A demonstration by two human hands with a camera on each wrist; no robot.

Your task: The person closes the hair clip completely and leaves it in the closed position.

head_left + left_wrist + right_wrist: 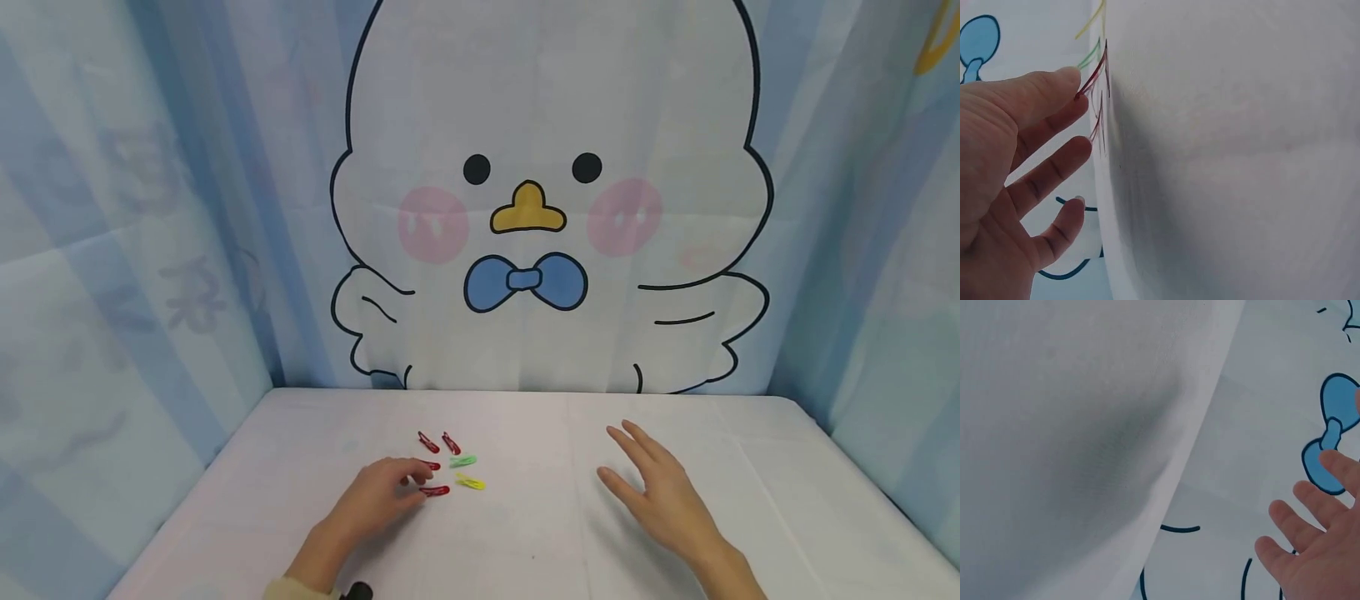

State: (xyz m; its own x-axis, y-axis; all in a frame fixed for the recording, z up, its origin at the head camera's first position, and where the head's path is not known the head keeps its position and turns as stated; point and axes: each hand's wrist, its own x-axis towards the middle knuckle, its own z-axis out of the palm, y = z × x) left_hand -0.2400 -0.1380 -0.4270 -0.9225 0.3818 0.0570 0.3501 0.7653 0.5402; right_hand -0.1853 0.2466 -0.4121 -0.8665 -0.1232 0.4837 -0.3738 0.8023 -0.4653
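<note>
My left hand [386, 496] reaches in from the left, thumb and index fingertip close about the near end of a red hair clip [436, 491]. In the left wrist view that red clip [1099, 65] touches or nearly touches the fingertips; a firm pinch is not plain. Another red clip [433, 465] lies partly hidden behind the left fingers. Two more red clips [428, 442] lie farther back. To the right are a green clip [463, 460] and a yellow clip [471, 482]. My right hand [663, 500] hovers above the table with fingers spread, holding nothing.
A white-covered table [540, 533] spreads under both hands. Behind it hangs a curtain [525, 350] printed with a white bird in a blue bow tie. Blue-striped curtains [112, 292] close in the sides.
</note>
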